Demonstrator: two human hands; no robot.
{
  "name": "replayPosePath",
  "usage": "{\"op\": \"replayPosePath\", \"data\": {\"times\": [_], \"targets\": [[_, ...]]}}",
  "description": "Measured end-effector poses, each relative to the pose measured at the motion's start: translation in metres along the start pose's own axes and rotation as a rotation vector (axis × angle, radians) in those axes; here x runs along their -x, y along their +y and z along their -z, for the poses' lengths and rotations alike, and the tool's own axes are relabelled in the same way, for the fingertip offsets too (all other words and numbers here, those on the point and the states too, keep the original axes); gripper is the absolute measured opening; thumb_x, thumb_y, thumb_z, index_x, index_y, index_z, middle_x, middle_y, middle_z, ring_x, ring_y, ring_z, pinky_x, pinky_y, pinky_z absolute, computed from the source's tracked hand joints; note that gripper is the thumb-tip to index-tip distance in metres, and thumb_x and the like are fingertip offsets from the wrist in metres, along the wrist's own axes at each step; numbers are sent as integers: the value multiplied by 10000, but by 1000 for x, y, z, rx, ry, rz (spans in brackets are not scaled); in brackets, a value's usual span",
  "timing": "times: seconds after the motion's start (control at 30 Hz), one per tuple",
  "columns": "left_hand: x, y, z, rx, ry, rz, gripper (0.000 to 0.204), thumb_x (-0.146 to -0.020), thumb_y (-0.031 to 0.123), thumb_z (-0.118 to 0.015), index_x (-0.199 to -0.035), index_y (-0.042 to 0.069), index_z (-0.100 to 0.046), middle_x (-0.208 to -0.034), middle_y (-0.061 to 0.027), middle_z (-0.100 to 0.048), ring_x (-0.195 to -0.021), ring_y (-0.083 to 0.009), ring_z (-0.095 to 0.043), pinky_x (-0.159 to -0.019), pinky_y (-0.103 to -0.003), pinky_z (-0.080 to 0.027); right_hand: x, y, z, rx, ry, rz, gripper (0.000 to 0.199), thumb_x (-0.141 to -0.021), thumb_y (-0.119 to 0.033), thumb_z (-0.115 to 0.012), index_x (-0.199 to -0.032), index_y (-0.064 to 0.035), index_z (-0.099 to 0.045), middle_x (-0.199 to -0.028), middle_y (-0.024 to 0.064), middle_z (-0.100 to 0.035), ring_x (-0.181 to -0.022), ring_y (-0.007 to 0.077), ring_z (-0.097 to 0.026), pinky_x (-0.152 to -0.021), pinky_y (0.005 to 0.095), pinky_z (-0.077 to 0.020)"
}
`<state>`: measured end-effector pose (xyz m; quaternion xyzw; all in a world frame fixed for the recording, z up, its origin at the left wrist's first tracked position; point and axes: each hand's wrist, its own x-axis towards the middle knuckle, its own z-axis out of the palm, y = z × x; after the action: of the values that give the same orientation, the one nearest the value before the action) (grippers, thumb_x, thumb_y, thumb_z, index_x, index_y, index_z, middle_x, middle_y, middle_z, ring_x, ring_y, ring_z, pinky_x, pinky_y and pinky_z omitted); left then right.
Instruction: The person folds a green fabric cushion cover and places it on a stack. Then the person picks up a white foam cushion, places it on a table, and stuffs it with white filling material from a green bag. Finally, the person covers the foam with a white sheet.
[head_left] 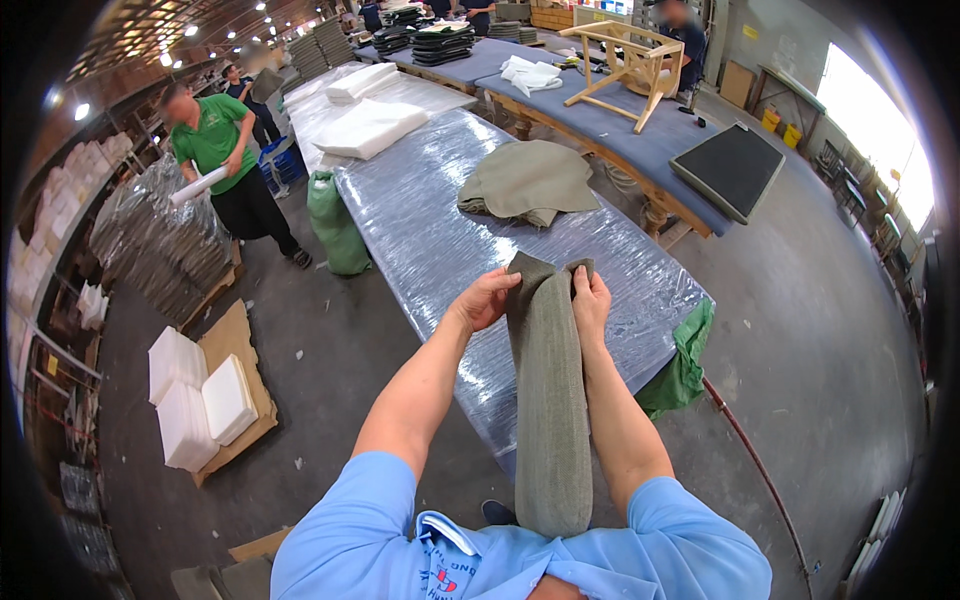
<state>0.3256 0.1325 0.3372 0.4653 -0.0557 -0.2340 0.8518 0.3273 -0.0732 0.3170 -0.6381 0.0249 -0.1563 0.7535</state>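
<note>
A grey-green fabric cushion (552, 420) stands on edge in front of me, its lower end against my shirt. My left hand (488, 297) pinches the upper left corner of its cloth. On the other side my right hand (591, 305) grips the upper right corner, thumb on top. Between the hands the cloth dips into a fold, and what lies inside the cover is hidden. Just beyond them, a stack of matching fabric pieces (530, 180) lies on the plastic-wrapped table (430, 230).
White foam slabs (375, 128) lie at the table's far end. A green sack (338, 225) stands by its left side, and green plastic (685, 365) hangs off the near right corner. A wooden chair frame (630, 70) rests on the blue table behind. A person in green (215, 140) stands left.
</note>
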Motion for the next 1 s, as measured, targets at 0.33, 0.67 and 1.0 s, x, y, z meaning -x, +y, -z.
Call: {"op": "replayPosePath", "data": {"times": [0.33,0.67,1.0], "targets": [[-30,10,-24,-363,335,-250,364,-1041,380,-605,-1057,35,-719,-983,1,-722,-877,-113,-635,-793,-316,-488,11,-30,-15,-277,-271,-340,434,-1059,-426,-561,-1036,-22,-716,-913,17,-685,-793,107,-611,-750,267,-495],[-59,7,-38,-1157,836,-451,571,-1046,445,-443,-815,-20,-681,-872,-284,-685,-853,-497,-653,-758,-559,-483,19,-7,-29,-75,-181,-234,370,-1048,-366,-588,-932,-34,-703,-847,-23,-635,-767,74,-553,-706,265,-461],[-68,11,-14,-1289,768,-470,575,-1037,483,-483,-787,1,-671,-815,-222,-707,-784,-418,-666,-710,-501,-463,19,-10,-36,-54,-205,-213,337,-1048,-314,-589,-891,-31,-686,-822,-24,-612,-762,81,-539,-698,275,-451]]}}
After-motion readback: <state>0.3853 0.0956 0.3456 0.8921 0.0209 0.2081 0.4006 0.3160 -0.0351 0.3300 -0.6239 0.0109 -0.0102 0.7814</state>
